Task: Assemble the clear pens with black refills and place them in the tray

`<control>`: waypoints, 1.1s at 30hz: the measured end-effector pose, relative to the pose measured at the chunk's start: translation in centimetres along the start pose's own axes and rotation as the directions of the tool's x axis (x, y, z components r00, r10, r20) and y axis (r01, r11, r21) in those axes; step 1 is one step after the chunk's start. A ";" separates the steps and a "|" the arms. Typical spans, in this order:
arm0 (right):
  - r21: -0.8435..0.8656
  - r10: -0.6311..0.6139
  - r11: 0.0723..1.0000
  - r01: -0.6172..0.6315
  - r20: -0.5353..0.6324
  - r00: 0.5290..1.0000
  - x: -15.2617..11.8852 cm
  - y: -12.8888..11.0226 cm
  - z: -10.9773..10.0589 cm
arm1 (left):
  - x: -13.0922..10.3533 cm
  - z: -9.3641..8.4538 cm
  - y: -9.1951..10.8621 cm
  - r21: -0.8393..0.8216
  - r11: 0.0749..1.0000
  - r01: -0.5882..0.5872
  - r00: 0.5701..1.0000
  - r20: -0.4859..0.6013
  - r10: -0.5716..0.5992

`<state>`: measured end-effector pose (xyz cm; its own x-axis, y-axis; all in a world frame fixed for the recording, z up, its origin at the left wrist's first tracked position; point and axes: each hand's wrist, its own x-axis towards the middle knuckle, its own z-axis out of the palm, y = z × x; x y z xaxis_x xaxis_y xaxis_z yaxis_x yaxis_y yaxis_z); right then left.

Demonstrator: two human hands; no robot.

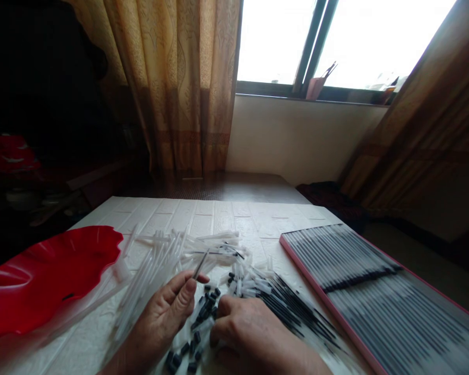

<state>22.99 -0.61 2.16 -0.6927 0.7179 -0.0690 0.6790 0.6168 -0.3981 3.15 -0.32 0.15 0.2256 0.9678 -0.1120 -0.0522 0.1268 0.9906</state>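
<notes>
My left hand (pixel 168 307) pinches a thin pointed rod (pixel 200 264) between thumb and forefinger, its tip slanting up and away. To its right, my right hand (pixel 254 333) is curled downward beside a scatter of small black plugs (pixel 208 304); its fingertips are hidden, and what they hold cannot be made out. Long translucent tubes (pixel 152 268) lie heaped beyond and left of my left hand. Past my right hand are small clear-white pieces (pixel 252 284) and a bundle of thin dark refill-like sticks (pixel 293 302).
On the left sits a red wavy-edged tray (pixel 50 276). A pink-rimmed box (pixel 308 271) on the right holds rows of dark-cored pens. All of this rests on a white brick-patterned table cover (pixel 203 208). Behind are a curtain (pixel 180 88) and a window with a pink cup (pixel 316 88) on its sill.
</notes>
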 end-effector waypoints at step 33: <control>0.489 0.106 0.860 0.146 -0.451 0.886 -1.8 2.8 -2.5 | -0.7 0.1 1.0 0.494 0.777 -0.391 0.918 0.269 0.291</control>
<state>26.72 0.60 3.43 -0.4319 0.8473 0.3091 0.3636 0.4772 -0.8001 3.06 -0.85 1.20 0.4541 0.8667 0.2065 0.3515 -0.3872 0.8523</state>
